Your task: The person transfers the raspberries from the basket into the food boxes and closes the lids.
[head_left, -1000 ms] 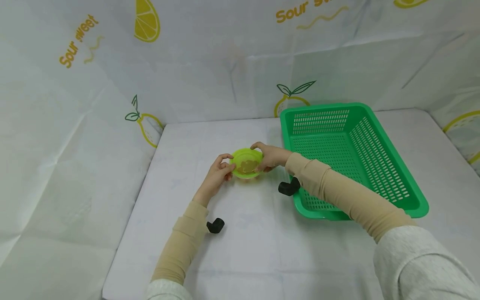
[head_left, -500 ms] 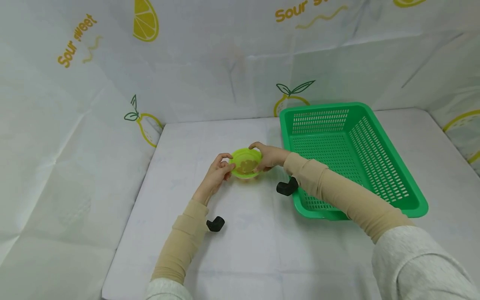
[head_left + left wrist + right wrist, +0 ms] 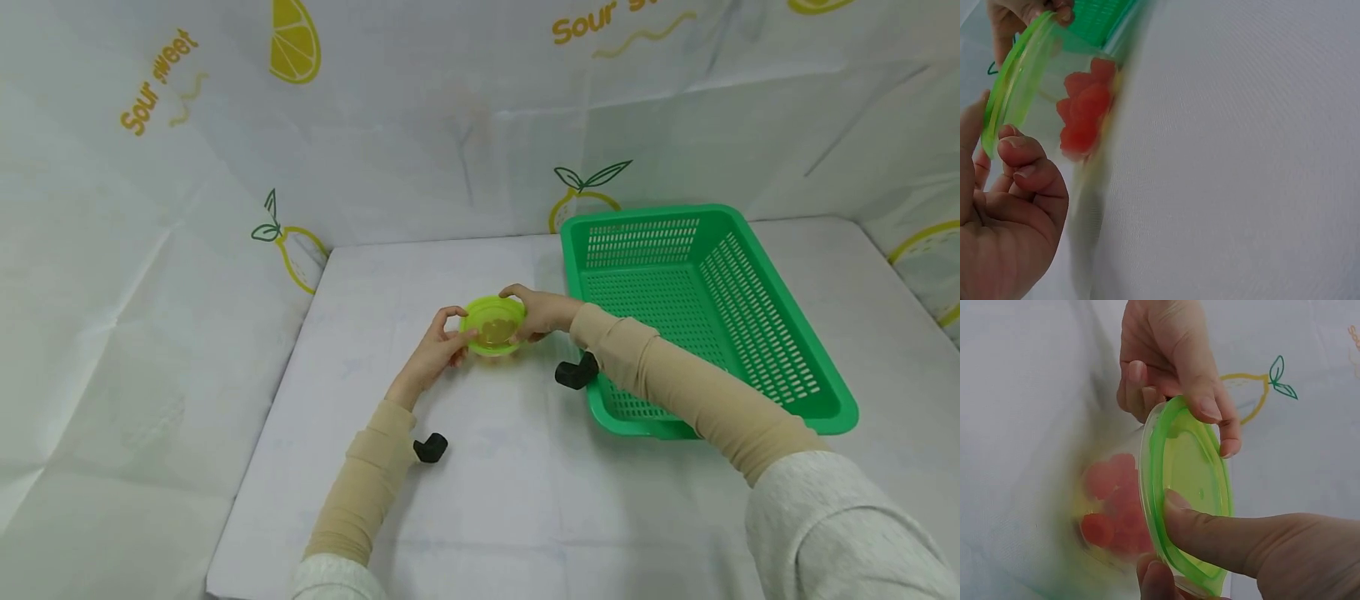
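A clear round food container (image 3: 1050,109) stands on the white table under a translucent yellow-green lid (image 3: 491,317). Several red pieces (image 3: 1088,109) show through its wall, near the bottom. My left hand (image 3: 431,354) grips the rim from the left, thumb on top of the lid and index finger along its edge; the other fingers curl in beside the wall. From the opposite side my right hand (image 3: 551,312) holds the rim, with its thumb (image 3: 1210,534) pressing on the lid and fingertips below the edge. In both wrist views the lid sits over the container's mouth.
A large green plastic basket (image 3: 795,333) with slotted walls stands to the right, and my right forearm (image 3: 697,379) crosses over its near left part. White lemon-print sheeting (image 3: 405,167) hangs behind the table and along its left side.
My left thumb has slid slightly further onto the lid. The container and my right hand have stayed practically where they were.
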`<state>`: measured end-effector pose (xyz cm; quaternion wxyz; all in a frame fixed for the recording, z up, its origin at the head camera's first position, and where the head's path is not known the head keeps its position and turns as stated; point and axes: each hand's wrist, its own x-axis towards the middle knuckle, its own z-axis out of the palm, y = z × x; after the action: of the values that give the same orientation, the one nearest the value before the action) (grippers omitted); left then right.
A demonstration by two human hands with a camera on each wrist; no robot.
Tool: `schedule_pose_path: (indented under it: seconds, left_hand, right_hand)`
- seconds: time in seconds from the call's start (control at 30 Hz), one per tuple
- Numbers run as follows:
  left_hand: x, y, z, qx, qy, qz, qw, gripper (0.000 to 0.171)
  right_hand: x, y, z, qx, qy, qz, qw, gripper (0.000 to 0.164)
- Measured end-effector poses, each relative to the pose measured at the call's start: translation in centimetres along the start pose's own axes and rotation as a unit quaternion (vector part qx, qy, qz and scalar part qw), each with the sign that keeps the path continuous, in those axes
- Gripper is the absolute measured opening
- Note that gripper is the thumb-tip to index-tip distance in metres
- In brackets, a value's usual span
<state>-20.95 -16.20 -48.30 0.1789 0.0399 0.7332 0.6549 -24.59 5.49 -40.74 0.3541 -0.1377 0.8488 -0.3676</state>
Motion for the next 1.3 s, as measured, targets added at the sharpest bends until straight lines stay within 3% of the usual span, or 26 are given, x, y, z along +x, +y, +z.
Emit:
schedule_pose_path:
  seconds: [0.13,0.43,0.6,0.87,1.3]
  left_hand:
    - [-0.1,-0.1,0.5,-0.01,0.012,-0.008,0.9999,0.047]
    - [-0.4,0.3,1.6,-0.078,0.056,-0.014,0.9953,0.045]
    - [-1.3,1.1,2.0,-0.09,0.056,-0.022,0.9941,0.045]
    - [-1.7,2.1,2.2,-0.065,0.052,-0.025,0.9962,0.048]
    - [-1.9,2.0,2.0,-0.069,0.036,-0.03,0.9965,0.06]
  right_hand:
    - [0.1,0.0,0.0,0.003,-0.003,-0.002,1.0,0.081]
    - [-0.1,0.0,0.1,-0.005,0.0,-0.007,1.0,0.078]
    - [-0.1,0.0,0.2,-0.004,-0.003,-0.008,1.0,0.079]
    - [-0.5,0.1,0.0,-0.009,0.011,-0.014,1.0,0.079]
    - [-0.6,-0.3,0.1,-0.011,-0.004,-0.023,1.0,0.078]
